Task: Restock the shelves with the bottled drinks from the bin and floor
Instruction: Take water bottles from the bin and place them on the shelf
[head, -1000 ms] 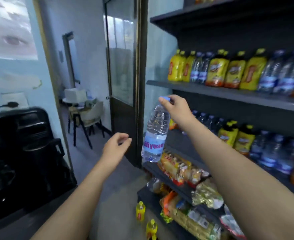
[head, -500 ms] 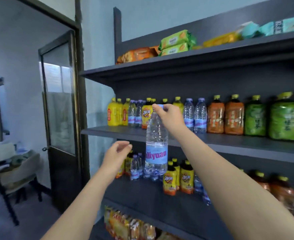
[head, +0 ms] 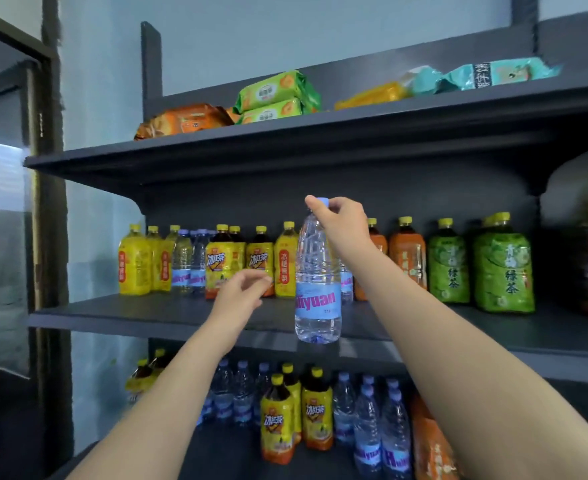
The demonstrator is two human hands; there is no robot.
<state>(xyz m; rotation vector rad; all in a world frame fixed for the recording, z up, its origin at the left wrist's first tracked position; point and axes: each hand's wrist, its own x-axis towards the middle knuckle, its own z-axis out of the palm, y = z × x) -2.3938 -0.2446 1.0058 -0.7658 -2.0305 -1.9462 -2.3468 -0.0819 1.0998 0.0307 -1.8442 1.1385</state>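
While right hand (head: 341, 225) pinches bottle (head: 317, 289) by cap (head: 323, 201), likely to set it upright on shelf (head: 140, 315), left hand (head: 238, 296) hovers empty, fingers (head: 259, 281) loosely curled

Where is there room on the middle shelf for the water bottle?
The middle shelf is bare along its front edge, before the whole bottle row, from the yellow bottles to the green tea. The back row is packed. The right hand holds the water bottle near that strip.
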